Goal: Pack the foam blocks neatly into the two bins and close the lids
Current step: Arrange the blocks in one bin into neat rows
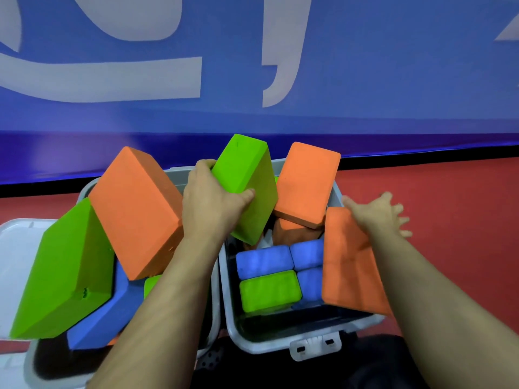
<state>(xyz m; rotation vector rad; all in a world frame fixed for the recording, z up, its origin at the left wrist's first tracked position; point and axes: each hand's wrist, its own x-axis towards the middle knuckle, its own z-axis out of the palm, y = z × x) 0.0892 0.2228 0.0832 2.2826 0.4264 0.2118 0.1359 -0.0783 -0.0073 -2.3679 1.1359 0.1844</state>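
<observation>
Two grey bins stand side by side on a red floor [449, 220] before a blue banner [365, 80] with pale lettering. The person's left hand [209, 199] grips a green foam block [247, 186], thumb on its near face and fingers curled over its far edge, holding it tilted above the gap between the two bins. The right hand [379, 216] is spread, fingers straight and fanned, its palm side against the upper end of an orange slab [351, 265] that leans on edge along the right wall of the right bin [280, 343]. Deep inside that bin, blue blocks [262, 261] and a green block [269, 293] lie packed flat, touching one another; behind them, a second orange block [306, 183] stands tilted against the far wall, with another orange piece [292, 230] just below it. A latch [316, 346] hangs on the near rim. The left bin [42, 372] is piled loosely: a large orange block [134, 211] leans over a large green block [64, 270], both tilted and rising above the rim, with a blue block [106, 318] wedged beneath them. A pale lid [14, 262] lies open just beside the left bin, at the far left.
</observation>
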